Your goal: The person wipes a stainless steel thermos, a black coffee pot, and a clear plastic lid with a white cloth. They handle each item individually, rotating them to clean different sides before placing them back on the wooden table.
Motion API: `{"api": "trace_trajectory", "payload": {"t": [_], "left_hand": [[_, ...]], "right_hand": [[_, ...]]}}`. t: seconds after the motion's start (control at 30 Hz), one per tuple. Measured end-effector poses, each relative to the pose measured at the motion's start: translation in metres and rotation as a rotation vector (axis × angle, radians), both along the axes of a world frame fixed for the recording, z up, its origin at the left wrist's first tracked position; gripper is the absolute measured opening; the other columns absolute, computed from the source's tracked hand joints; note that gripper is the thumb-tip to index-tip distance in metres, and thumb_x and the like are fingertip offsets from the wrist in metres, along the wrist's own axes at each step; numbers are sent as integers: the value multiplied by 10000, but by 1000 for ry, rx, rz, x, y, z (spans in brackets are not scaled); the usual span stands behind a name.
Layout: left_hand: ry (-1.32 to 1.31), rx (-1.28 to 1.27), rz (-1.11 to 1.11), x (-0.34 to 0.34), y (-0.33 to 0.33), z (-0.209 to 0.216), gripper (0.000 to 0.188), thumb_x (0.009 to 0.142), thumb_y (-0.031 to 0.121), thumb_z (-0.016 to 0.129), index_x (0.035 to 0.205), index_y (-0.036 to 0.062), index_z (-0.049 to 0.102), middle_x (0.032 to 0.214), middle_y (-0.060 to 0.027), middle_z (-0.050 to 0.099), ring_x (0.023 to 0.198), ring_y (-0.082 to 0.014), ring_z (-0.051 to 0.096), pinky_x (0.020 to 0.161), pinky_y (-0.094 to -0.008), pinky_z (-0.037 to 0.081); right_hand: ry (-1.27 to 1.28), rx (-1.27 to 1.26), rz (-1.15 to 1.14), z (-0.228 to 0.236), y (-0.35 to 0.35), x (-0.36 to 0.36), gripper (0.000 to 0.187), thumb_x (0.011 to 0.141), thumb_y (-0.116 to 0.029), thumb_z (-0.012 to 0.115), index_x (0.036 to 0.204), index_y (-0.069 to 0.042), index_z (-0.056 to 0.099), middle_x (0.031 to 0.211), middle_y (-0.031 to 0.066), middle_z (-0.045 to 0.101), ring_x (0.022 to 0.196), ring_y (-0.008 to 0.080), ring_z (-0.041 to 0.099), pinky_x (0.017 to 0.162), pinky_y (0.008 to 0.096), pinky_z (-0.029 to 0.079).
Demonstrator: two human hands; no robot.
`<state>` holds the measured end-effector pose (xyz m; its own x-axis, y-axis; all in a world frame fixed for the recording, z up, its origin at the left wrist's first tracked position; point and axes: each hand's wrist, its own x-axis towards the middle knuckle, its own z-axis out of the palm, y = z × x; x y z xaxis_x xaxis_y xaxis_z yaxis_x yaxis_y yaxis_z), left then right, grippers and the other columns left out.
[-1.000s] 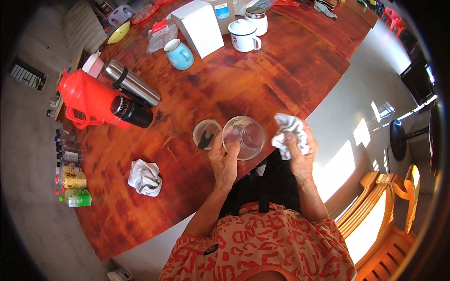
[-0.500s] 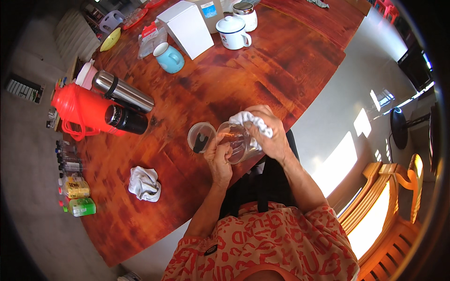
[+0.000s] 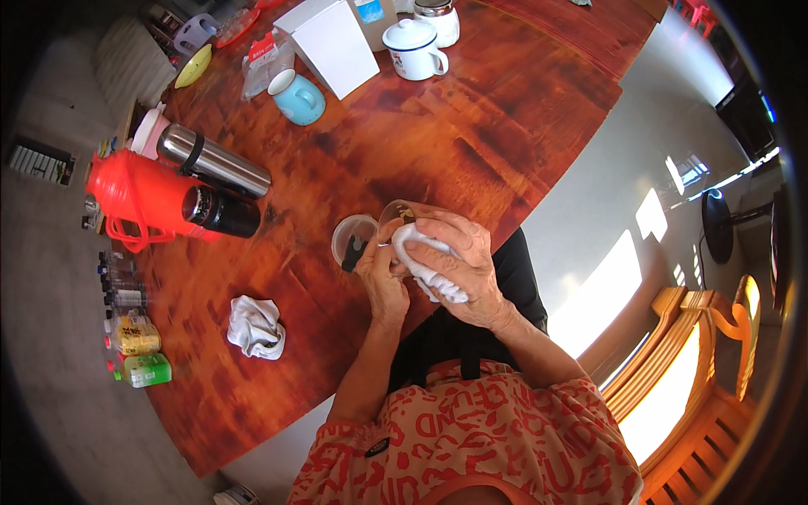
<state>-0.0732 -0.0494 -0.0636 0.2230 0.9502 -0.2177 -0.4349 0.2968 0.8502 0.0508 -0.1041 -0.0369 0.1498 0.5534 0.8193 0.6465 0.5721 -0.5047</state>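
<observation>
My left hand [image 3: 385, 290] is closed round the lower left side of a clear, see-through container [image 3: 396, 209], held just above the table near its front edge. My right hand [image 3: 471, 271] presses a white cloth [image 3: 443, 286] against the container, covering most of it. Only the container's far rim and part of its wall show between my hands. Beside my left hand is a round clear lid-like piece [image 3: 359, 227] with a black part on it. A second crumpled white cloth [image 3: 257, 326] lies farther left on the table.
On the wooden table [image 3: 337, 353], a red jug [image 3: 143, 198], a steel flask [image 3: 223, 164] and a black-ended bottle [image 3: 223, 210] lie at left. A blue mug [image 3: 297, 98], white box [image 3: 337, 50] and lidded enamel mug [image 3: 412, 49] stand behind. A wooden chair [image 3: 673, 370] is at right.
My right hand has brought the cloth from the container's far right part to its near side, now covering more of it. The container has turned in my hands.
</observation>
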Motion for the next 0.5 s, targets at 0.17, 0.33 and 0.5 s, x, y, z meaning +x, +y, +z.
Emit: {"api": "trace_trajectory", "payload": {"t": [0.17,0.33,0.5], "left_hand": [[26,30,-10,-2,-3,0,321,806,21,498,1092,-76,607,707,12,518,543,-24,361,483,-165,273],[134,155,-100,0,-5,8,320,824,22,468,1095,-64,614,729,26,469,541,-24,290,479,-183,233],[204,167,-97,2,-4,14,324,823,39,474,1097,-56,619,685,29,443,544,-27,294,485,-180,227]], "right_hand": [[90,-215,15,12,9,17,222,822,-159,649,1032,-89,663,1096,79,633,1013,251,610,828,364,458],[689,-858,405,16,33,48,225,876,-190,594,1010,-20,657,779,23,640,730,108,602,666,272,489],[698,-896,354,11,39,50,239,871,-190,580,1038,-43,668,818,37,666,741,121,610,676,278,488]]}}
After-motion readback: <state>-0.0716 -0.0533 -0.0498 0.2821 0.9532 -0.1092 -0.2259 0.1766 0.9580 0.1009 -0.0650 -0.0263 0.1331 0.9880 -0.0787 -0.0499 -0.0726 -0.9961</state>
